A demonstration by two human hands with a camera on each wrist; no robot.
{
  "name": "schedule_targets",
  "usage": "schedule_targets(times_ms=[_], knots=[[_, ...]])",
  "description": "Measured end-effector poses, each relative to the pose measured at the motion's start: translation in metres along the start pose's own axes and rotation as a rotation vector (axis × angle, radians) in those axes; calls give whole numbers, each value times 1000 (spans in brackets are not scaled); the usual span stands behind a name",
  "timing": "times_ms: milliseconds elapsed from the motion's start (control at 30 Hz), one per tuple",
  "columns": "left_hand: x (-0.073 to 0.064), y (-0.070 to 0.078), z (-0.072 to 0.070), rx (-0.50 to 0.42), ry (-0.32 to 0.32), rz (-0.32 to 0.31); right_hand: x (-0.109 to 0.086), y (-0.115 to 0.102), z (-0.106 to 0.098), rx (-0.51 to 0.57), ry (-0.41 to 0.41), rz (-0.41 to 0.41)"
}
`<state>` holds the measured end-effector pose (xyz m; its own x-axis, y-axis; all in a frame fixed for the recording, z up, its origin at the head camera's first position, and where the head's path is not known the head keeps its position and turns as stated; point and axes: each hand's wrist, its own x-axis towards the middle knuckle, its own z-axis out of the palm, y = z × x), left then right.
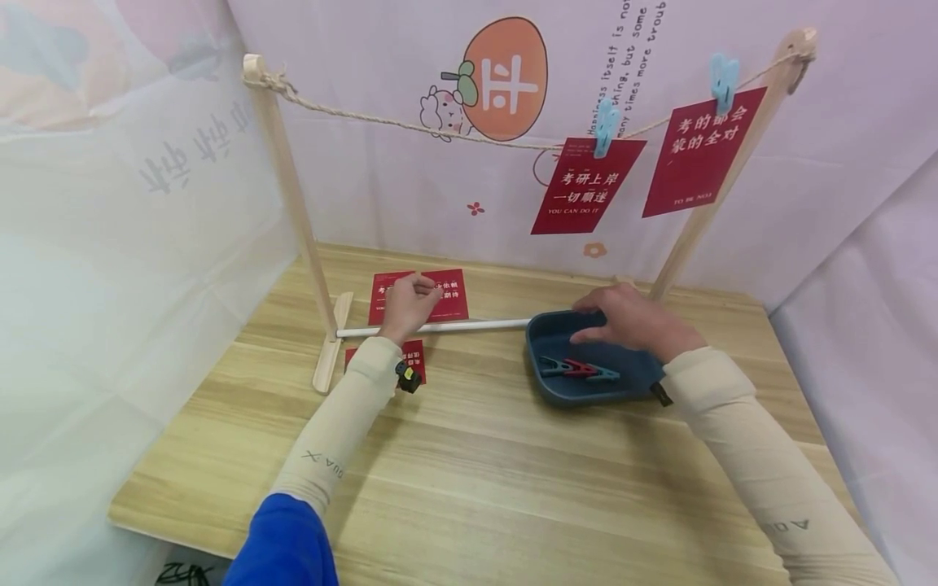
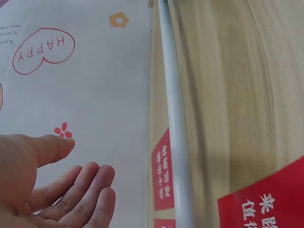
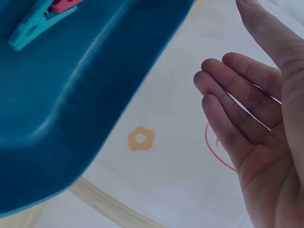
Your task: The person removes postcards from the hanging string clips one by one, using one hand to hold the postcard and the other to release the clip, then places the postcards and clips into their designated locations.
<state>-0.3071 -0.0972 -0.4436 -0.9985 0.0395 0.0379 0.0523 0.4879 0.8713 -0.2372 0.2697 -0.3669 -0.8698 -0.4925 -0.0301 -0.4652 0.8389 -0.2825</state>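
My left hand (image 1: 409, 308) hovers over red printed cards (image 1: 456, 304) lying behind the white rod. In the left wrist view its fingers are loosely bent, with nothing between them and the thumb. Another red card (image 1: 414, 355) lies in front of the rod, partly hidden by my left forearm. Over the back right of a dark blue tray (image 1: 557, 397) is my right hand (image 1: 636, 322), thumb apart from the fingers and palm bare in the right wrist view. Inside the tray lie a red clothespin (image 1: 581, 369) and teal clothespins (image 1: 605, 374).
A wooden frame stands on the table (image 1: 469, 472), its left post (image 1: 289, 187) and right post (image 1: 703, 212) joined by a twine line (image 1: 396, 123) and a white rod (image 1: 484, 325). Light blue clothespins (image 1: 605, 129) hold two red cards (image 1: 586, 191) on the twine's right half.
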Motion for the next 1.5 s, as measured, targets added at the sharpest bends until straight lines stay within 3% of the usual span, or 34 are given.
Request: schedule_targets(times_ms=[367,867,1333,1500], knots=[[-2,17,4,5,0,57,-4,-9,-19,26,15,18],[-9,38,8,-22,-25,100,-8,-16,-32,-17,143,-5],[-13,57,13,-47,-38,188,-15,-22,-48,-3,256,-23],[-15,65,16,-58,-40,208,-15,-25,-52,-21,330,-73]])
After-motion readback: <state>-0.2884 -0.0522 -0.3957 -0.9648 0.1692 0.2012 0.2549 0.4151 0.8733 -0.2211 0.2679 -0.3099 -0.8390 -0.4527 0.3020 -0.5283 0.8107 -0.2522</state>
